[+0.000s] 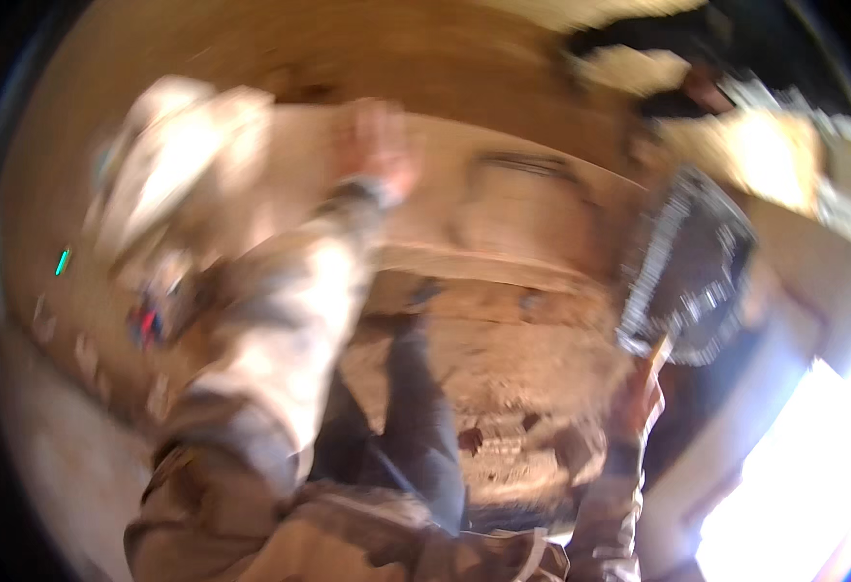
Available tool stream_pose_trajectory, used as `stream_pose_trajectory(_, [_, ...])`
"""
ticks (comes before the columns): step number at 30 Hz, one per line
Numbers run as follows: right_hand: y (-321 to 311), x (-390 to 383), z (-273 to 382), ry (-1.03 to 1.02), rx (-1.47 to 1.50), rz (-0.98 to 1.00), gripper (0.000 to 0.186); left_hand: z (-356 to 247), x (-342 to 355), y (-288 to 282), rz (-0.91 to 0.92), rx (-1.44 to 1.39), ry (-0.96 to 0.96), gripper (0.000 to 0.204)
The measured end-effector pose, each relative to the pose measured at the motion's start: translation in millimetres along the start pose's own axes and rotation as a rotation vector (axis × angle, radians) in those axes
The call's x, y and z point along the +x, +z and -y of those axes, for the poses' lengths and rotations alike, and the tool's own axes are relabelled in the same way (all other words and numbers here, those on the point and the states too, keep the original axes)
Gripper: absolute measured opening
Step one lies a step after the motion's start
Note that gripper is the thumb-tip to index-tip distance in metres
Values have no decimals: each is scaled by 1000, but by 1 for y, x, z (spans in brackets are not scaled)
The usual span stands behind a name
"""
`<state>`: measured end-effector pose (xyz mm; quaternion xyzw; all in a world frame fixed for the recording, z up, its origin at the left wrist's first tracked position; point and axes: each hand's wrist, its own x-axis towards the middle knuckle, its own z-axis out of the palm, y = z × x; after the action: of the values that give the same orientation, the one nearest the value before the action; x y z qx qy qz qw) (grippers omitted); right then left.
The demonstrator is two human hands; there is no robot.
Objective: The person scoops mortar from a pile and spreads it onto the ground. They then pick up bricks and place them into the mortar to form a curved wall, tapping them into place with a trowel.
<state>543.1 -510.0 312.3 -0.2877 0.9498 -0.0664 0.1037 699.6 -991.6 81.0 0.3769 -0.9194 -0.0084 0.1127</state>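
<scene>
Motion blurs much of the picture. My left hand (379, 150) reaches forward over a long brown slab or bench top (435, 194), fingers stretched out and holding nothing; whether it touches the surface I cannot tell. At the lower right, my right hand (641, 396) is closed around a pale, narrow, handle-like piece (660, 354). Just beyond that hand is a dark, flat-looking, four-sided thing (692, 262) with shiny edges. The pale piece meets its near edge, but whether the two are joined is unclear.
A crumpled pale bag or cloth (188, 145) lies at the left end of the slab. Below it is a small red and blue thing (146, 323). A person in dark clothing (668, 39) is at the upper right, beside a pale bulky thing (755, 160). Rough brown ground (513, 388) lies below.
</scene>
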Motion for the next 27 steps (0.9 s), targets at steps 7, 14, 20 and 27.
stream_pose_trajectory(7, [82, -130, 84, 555, 896, 303, 45, 54, -42, -51, -118, -672, -6, 54])
stream_pose_trajectory(14, [142, -167, 180, 348, 703, 844, 44, 122, -404, -138, 167, -917, -571, 37])
stream_pose_trajectory(20, [260, -131, 292, -59, 519, 990, 49, 144, -628, -186, 938, -572, -1168, 72])
stream_pose_trajectory(27, [366, -40, 418, -695, 187, 764, 47, 127, -626, -159, 1031, -630, -1304, 74])
